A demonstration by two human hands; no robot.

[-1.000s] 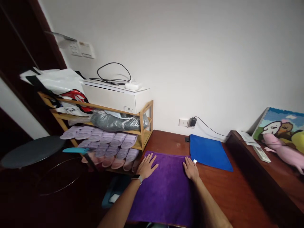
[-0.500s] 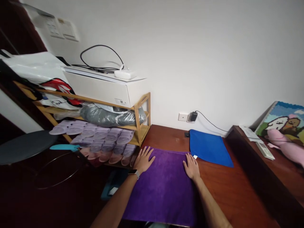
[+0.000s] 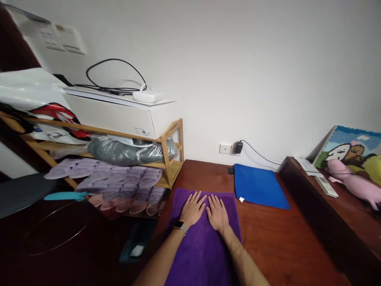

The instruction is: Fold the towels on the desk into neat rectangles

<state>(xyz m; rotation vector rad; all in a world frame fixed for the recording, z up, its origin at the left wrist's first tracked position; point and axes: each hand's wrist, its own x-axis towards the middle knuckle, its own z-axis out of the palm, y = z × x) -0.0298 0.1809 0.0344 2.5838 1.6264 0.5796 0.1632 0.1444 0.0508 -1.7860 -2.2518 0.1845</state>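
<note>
A purple towel lies spread on the reddish-brown wooden table, its lower end running out of view. My left hand, with a watch on the wrist, rests flat on the towel's far part, fingers stretched out. Close beside it, my right hand is also laid flat on the towel, fingers slightly apart. Neither hand grips anything. To the right of the towel lies a flat blue cloth with a small white tag at its near left corner.
On the left stands a wooden rack with several purple slippers and a white box on top. A black charger is plugged into the wall. Rightward, a raised ledge holds a remote and a pink plush toy.
Both hands have moved inward from the towel's side edges to its middle and now lie near each other. The view has shifted slightly to the right.
</note>
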